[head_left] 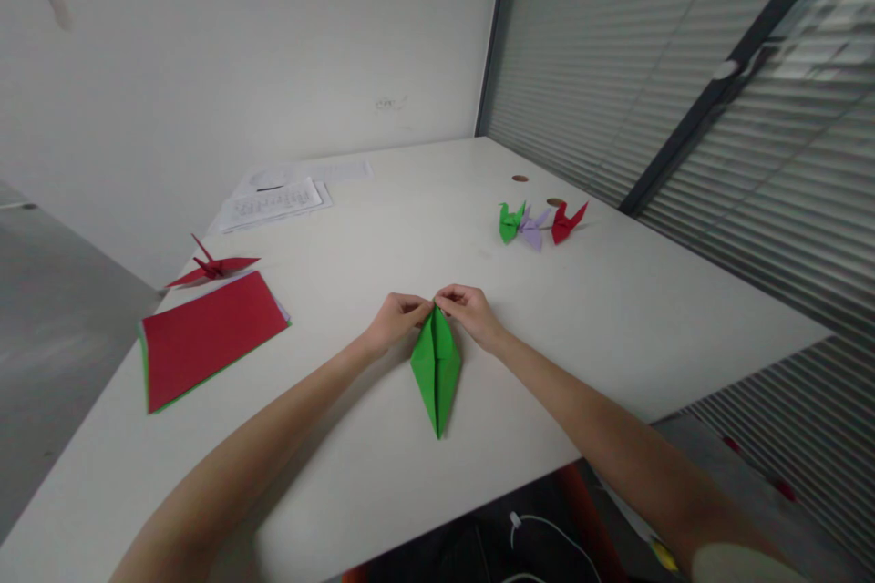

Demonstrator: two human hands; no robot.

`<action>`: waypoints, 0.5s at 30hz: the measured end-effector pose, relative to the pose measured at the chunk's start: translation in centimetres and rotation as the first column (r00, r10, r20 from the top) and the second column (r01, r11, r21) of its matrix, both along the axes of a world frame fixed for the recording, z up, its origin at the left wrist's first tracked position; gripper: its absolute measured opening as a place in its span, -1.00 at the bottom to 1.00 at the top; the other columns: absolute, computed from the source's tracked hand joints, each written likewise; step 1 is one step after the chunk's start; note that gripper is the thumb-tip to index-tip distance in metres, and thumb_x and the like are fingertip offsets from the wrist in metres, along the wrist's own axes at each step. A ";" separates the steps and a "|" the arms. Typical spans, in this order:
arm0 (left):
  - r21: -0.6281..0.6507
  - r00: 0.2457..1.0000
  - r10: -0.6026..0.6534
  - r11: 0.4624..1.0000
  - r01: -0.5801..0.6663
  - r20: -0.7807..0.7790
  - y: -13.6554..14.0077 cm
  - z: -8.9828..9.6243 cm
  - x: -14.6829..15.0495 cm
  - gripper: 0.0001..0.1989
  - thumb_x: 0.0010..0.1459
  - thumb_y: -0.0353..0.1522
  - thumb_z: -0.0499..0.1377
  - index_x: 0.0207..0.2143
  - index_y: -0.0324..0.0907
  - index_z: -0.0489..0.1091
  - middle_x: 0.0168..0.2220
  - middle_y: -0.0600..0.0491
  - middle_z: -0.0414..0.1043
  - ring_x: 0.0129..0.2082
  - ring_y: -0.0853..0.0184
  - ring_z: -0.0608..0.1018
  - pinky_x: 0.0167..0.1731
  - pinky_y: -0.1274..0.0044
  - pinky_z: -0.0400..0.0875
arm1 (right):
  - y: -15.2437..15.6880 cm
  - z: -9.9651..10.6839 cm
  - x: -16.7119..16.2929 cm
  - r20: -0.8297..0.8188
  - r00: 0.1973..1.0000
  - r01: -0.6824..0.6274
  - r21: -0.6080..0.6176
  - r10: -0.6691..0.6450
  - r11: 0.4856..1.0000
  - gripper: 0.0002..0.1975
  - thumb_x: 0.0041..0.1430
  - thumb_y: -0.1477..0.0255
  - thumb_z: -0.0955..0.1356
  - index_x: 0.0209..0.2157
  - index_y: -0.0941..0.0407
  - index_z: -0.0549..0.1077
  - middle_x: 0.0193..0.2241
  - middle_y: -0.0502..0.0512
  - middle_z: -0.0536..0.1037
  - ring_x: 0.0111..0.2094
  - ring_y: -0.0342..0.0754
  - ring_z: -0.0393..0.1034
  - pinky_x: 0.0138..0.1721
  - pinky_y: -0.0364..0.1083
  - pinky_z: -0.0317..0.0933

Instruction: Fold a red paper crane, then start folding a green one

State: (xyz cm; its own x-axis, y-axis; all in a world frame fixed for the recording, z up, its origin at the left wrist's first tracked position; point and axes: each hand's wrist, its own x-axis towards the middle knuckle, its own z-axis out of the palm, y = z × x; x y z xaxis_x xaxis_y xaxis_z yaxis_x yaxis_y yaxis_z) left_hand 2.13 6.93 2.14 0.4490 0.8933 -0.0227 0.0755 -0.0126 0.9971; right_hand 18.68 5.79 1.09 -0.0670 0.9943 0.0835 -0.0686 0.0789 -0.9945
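Note:
A green sheet of origami paper, folded into a long kite-like diamond, lies on the white table in front of me. Its far tip is pinched between my two hands. My left hand grips that tip from the left, thumb and fingers pressed together. From the other side my right hand pinches the same tip, its fingertips almost meeting the left ones. A slit runs down the middle of the green paper, and its pointed near end rests toward me. The very tip is partly covered by my fingers.
On the left lies a stack of coloured paper, red on top, with a red paper crane behind it. Printed sheets with a pen lie farther back. At right stand green, lilac and red folded birds, near window blinds.

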 end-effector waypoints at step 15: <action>-0.035 0.999 0.000 0.999 0.001 0.040 -0.2 0.3 -0.2 -0.52 -0.05 0.00 0.29 -0.41 -0.30 0.59 -0.47 -0.03 0.56 -0.46 0.33 0.52 -0.35 0.51 0.41 | 0.6 -0.9 0.1 -0.125 0.991 -0.057 -0.072 0.047 0.996 -0.67 -0.20 0.16 0.52 -0.48 0.13 0.55 -0.58 -0.04 0.48 -0.51 -0.19 0.26 -0.41 -0.13 0.14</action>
